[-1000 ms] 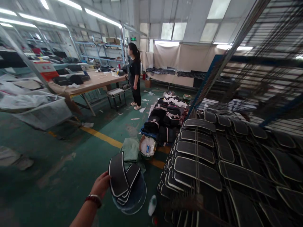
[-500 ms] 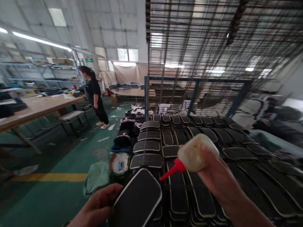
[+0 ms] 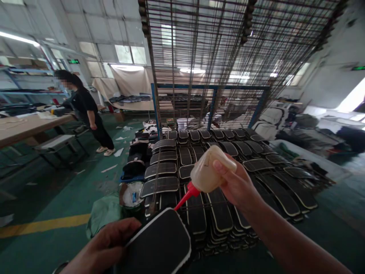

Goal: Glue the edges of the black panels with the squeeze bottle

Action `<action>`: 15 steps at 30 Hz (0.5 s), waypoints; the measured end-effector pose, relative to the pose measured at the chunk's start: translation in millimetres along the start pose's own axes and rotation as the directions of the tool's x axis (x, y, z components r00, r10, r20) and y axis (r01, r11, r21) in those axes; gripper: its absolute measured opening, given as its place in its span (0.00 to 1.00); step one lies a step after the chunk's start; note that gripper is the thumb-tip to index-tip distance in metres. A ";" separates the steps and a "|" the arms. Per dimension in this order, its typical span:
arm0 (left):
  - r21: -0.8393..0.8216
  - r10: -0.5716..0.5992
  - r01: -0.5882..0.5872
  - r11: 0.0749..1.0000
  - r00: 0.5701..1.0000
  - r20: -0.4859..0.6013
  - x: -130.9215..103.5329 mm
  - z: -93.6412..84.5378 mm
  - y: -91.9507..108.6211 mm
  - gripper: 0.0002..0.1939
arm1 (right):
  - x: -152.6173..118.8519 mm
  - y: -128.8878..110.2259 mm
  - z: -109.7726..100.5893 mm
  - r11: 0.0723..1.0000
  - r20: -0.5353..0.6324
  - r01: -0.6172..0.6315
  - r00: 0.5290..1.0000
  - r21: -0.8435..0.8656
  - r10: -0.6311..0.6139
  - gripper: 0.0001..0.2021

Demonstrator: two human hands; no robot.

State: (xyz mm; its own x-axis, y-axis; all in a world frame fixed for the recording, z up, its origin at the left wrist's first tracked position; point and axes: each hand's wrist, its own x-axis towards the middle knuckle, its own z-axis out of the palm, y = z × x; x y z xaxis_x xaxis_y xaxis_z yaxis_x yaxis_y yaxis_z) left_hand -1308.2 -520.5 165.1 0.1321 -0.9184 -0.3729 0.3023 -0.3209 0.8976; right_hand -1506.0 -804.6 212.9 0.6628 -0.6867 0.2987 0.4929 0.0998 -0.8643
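My left hand (image 3: 107, 241) grips a black rounded panel (image 3: 161, 243) by its left side at the bottom of the view. A white line runs along the panel's edge. In my right hand (image 3: 239, 184) is a translucent squeeze bottle (image 3: 208, 173) with cloudy, yellowish contents, tipped down to the left. Its red nozzle (image 3: 186, 196) has its tip at the panel's far edge, near the top corner; whether it touches, I cannot tell. Behind the bottle, similar black panels (image 3: 164, 168) with pale edges lie in rows on a low wire rack.
A raised stack of wire racks (image 3: 199, 49) on a blue frame (image 3: 212, 108) stands behind the panels. At left are a green bag (image 3: 104, 213), an open bucket (image 3: 132, 194) and dark bundles (image 3: 135, 156). Farther off, a person (image 3: 87, 110) stands beside a long table (image 3: 34, 127).
The view has turned to the right. The nozzle tip has come closer to the panel's edge, near the top corner. Both hands keep their holds. The person leans more toward the table.
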 end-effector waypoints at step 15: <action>0.006 -0.037 0.036 0.999 0.998 0.052 10.4 -15.3 7.4 0.17 | 1.4 11.1 2.2 0.999 -0.033 -0.039 0.999 -0.028 0.039 0.19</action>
State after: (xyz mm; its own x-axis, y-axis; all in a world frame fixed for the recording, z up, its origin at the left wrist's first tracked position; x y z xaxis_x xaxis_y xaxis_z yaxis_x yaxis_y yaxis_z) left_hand -1290.2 -528.9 164.3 0.0715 -0.9169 -0.3928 0.3009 -0.3556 0.8849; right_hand -1498.4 -802.8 204.7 0.6623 -0.7057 0.2517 0.4503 0.1065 -0.8865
